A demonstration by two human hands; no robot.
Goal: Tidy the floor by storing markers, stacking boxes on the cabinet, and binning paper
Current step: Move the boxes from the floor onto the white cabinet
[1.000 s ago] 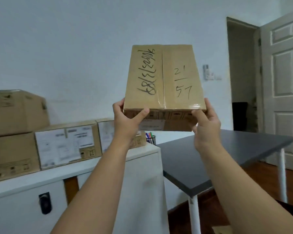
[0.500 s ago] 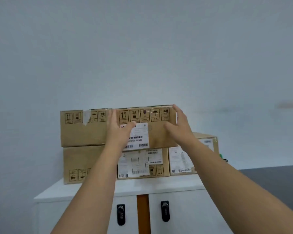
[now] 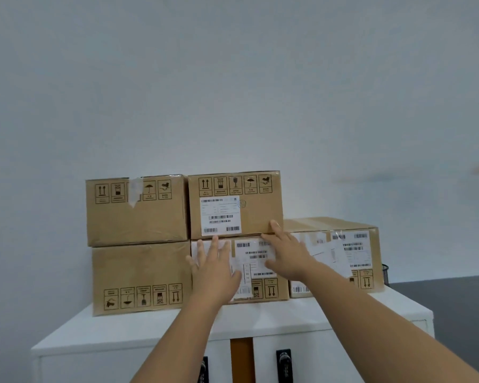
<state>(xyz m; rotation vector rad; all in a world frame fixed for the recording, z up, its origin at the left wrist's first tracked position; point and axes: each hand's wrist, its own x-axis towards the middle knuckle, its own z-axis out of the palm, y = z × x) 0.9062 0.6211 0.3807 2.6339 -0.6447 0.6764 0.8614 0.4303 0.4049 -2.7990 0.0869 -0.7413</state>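
Brown corrugated cardboard fills the middle of the view: five boxes sit on the flat top of a white cabinet [image 3: 260, 322] against a pale wall. The upper middle cardboard box with a white shipping label [image 3: 234, 204] rests on the lower middle cardboard box covered in white labels [image 3: 260, 268], its left side touching the upper left cardboard box with torn tape [image 3: 136, 210], which sits on the lower left cardboard box with upside-down handling symbols [image 3: 141, 276]. A low cardboard box with clear tape and labels [image 3: 338, 252] stands just to the right, one layer high. The left hand [image 3: 215, 268] is spread flat, fingers splayed wide, in front of the lower middle box's face and holds nothing. The right hand [image 3: 286, 254] is also loose and holding nothing, its fingertips at the bottom right corner of the upper middle box; whether they press it or merely touch I cannot tell. A dark mesh holder [image 3: 385, 275] peeks out beside the right-hand box, near a grey tabletop [image 3: 448, 299]. Two black handles [image 3: 284, 364] hang on the cabinet doors below.
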